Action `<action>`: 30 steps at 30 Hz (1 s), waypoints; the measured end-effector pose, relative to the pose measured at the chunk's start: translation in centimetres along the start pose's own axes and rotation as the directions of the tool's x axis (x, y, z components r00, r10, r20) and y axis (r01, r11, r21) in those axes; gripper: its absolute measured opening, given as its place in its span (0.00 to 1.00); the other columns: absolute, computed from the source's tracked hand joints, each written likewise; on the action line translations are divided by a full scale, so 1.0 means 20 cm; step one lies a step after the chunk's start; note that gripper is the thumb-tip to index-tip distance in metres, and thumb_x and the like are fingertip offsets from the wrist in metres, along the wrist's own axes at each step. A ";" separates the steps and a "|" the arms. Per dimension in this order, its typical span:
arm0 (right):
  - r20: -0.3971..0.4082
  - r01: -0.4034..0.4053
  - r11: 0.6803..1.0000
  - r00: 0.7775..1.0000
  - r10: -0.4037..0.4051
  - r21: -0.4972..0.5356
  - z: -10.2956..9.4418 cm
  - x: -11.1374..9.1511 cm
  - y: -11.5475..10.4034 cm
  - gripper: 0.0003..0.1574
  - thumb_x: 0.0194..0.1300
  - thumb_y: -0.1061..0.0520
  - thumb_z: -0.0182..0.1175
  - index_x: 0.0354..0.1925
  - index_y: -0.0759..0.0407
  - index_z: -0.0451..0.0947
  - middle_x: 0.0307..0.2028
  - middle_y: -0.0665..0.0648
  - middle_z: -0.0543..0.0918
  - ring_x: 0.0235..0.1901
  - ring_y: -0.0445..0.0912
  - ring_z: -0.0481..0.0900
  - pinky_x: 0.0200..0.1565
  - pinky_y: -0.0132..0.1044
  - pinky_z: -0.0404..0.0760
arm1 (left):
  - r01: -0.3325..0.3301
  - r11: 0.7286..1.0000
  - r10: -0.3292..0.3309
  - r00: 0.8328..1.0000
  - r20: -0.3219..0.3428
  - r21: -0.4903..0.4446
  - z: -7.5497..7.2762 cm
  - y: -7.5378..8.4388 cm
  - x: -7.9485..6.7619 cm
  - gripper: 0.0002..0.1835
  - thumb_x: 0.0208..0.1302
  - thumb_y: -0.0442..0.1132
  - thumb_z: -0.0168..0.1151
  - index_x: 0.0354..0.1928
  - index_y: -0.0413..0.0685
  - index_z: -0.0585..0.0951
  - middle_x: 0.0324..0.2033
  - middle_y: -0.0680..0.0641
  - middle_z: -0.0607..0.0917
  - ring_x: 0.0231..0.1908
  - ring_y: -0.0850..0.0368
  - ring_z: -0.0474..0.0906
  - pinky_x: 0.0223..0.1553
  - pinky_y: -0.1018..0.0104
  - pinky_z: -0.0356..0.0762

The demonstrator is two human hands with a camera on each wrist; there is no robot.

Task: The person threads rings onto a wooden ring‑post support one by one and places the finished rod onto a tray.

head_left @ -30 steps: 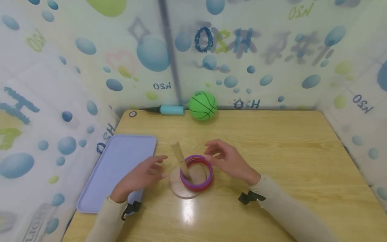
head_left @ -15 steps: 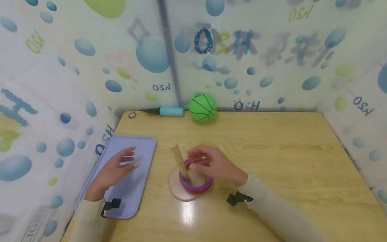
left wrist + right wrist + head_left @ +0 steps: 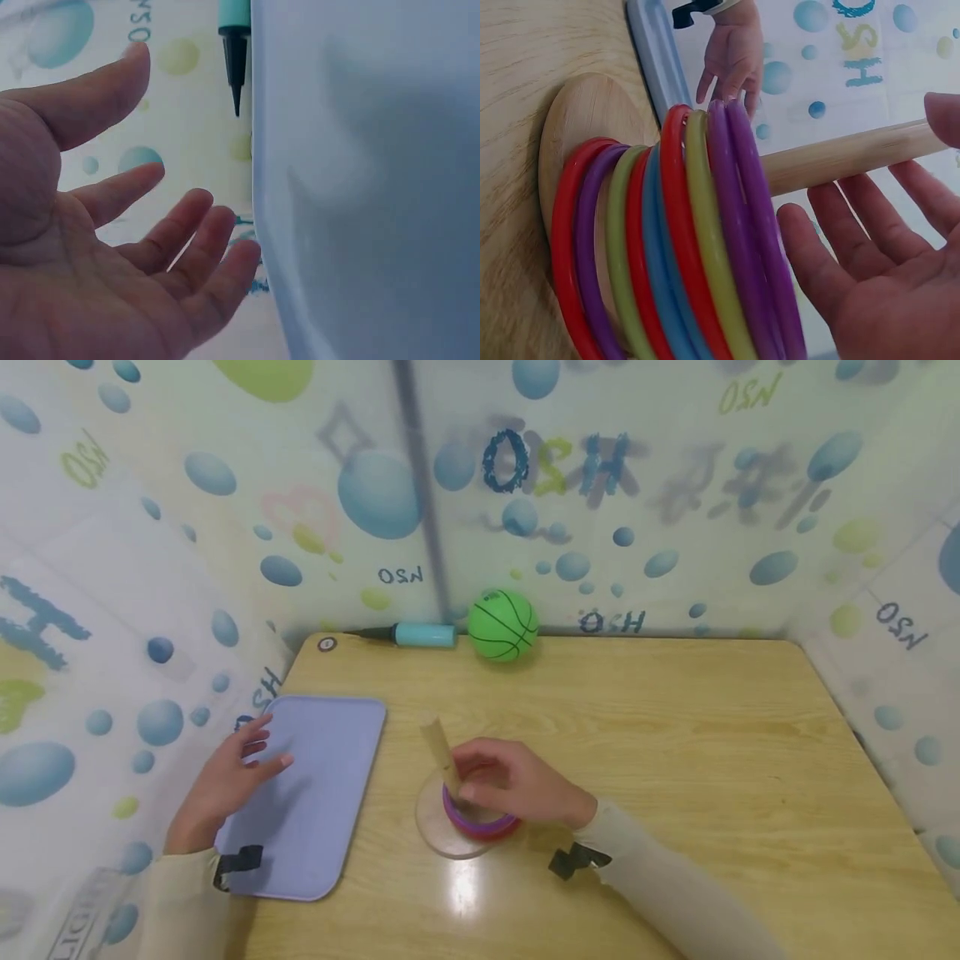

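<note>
A wooden peg stands upright on a round wooden base. Stacked around it are several plastic rings in red, purple, green, blue and yellow, purple on top. My right hand is over the rings beside the peg. In the right wrist view its fingers lie loosely spread along the peg, and the thumb overlaps the peg near its free end; no ring is in its grip. My left hand hovers with spread fingers over the left side of the lilac tray, holding nothing.
At the back edge of the wooden table a green ball sits beside a light blue pump with a black nozzle. A round sticker marks the back left corner. Patterned curtains enclose the table.
My left hand has moved left, from near the base to over the tray. My right hand has moved left and slightly down over the rings, up to the peg. The rings remain stacked.
</note>
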State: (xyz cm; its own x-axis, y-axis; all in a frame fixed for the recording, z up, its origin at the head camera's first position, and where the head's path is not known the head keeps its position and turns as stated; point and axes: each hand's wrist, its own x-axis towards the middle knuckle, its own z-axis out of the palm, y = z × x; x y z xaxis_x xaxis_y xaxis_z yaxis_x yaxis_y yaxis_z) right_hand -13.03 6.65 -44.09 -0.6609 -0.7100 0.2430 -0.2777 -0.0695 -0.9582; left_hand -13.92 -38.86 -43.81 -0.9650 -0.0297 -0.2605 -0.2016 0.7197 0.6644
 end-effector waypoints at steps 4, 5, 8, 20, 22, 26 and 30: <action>-0.005 -0.037 0.999 0.999 0.037 -0.012 0.02 0.02 0.01 0.22 0.74 0.61 0.65 0.64 0.60 0.79 0.56 0.59 0.87 0.59 0.54 0.84 0.64 0.59 0.80 | 0.040 0.995 -0.037 0.999 -0.035 0.087 -0.05 -0.05 -0.02 0.50 0.74 0.56 0.65 0.84 0.39 0.51 0.76 0.21 0.59 0.74 0.19 0.57 0.67 0.24 0.64; -0.008 -0.045 0.999 0.999 0.045 -0.020 0.02 0.03 0.02 0.22 0.74 0.61 0.65 0.64 0.61 0.80 0.55 0.58 0.88 0.59 0.53 0.85 0.64 0.58 0.81 | 0.055 0.992 -0.051 0.998 -0.042 0.109 -0.06 -0.06 -0.03 0.49 0.74 0.55 0.65 0.83 0.38 0.52 0.76 0.20 0.59 0.73 0.18 0.57 0.67 0.24 0.64; -0.019 -0.069 0.997 0.997 0.069 -0.043 0.03 0.03 0.03 0.21 0.75 0.59 0.64 0.63 0.59 0.80 0.55 0.57 0.88 0.59 0.51 0.85 0.64 0.52 0.81 | 0.096 0.984 -0.089 0.995 -0.047 0.152 -0.09 -0.09 -0.05 0.46 0.76 0.51 0.64 0.82 0.34 0.54 0.74 0.18 0.59 0.72 0.17 0.58 0.67 0.24 0.64; -0.045 -0.137 0.984 0.990 0.133 -0.113 0.04 0.04 0.00 0.17 0.75 0.55 0.65 0.60 0.53 0.82 0.54 0.51 0.88 0.58 0.44 0.85 0.63 0.47 0.82 | 0.095 0.976 -0.111 0.991 0.072 0.197 -0.12 -0.17 -0.06 0.44 0.73 0.46 0.66 0.80 0.32 0.58 0.74 0.18 0.59 0.72 0.16 0.56 0.68 0.25 0.63; -0.044 -0.141 0.983 0.990 0.137 -0.114 0.04 0.04 -0.01 0.17 0.75 0.55 0.65 0.60 0.52 0.82 0.54 0.51 0.88 0.58 0.44 0.84 0.63 0.46 0.82 | 0.091 0.968 -0.112 0.990 0.080 0.232 -0.12 -0.18 -0.06 0.43 0.72 0.46 0.67 0.79 0.31 0.60 0.74 0.18 0.60 0.71 0.16 0.57 0.67 0.25 0.64; -0.030 -0.150 0.984 0.989 0.148 -0.095 0.05 0.05 0.00 0.17 0.75 0.57 0.64 0.60 0.53 0.82 0.55 0.52 0.88 0.59 0.47 0.84 0.61 0.43 0.84 | 0.077 0.955 -0.104 0.991 0.080 0.287 -0.12 -0.18 -0.05 0.42 0.70 0.45 0.69 0.77 0.30 0.64 0.71 0.17 0.64 0.68 0.18 0.64 0.63 0.28 0.71; -0.023 -0.151 0.984 0.988 0.150 -0.093 0.05 0.05 0.01 0.16 0.76 0.58 0.63 0.59 0.51 0.82 0.54 0.53 0.88 0.58 0.50 0.85 0.59 0.38 0.85 | 0.051 0.960 -0.078 0.993 0.086 0.274 -0.11 -0.18 -0.06 0.40 0.69 0.44 0.70 0.75 0.28 0.67 0.67 0.17 0.70 0.64 0.20 0.71 0.57 0.34 0.79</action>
State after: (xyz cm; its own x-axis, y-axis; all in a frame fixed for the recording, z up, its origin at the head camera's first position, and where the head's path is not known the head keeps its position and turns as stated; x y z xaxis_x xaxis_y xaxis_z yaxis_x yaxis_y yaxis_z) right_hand -13.07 5.14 -44.16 -0.7107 -0.6963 0.1000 -0.2379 0.1042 -0.9657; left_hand -12.48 -43.06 -44.34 -0.9284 -0.0256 -0.3708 -0.1971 0.8796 0.4329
